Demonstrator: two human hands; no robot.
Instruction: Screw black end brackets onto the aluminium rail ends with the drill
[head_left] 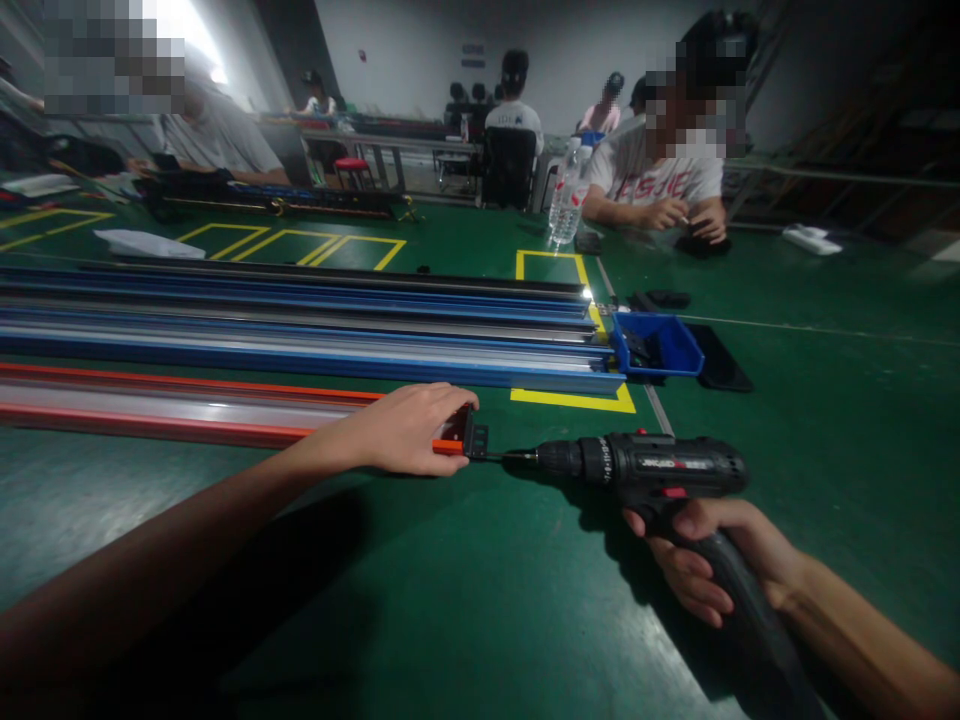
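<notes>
My left hand [412, 425] is wrapped over the right end of a long orange rail [262, 436], fingers curled down its far and near sides. A small black end bracket [478, 441] sits at that end, partly hidden by the fingers. My right hand [697, 560] grips the handle of a black cordless drill [667, 468], held level and pointing left. The drill's thin bit [495, 457] reaches the bracket; whether it sits in a screw is too small to tell.
Beyond the orange rail lie several long blue rails [450, 370]. A blue parts bin [679, 350] with small dark pieces stands at their right end, beside a flat black object [720, 360]. Further back are clear water bottles [568, 195] and a person [637, 185] working across the green table [840, 450].
</notes>
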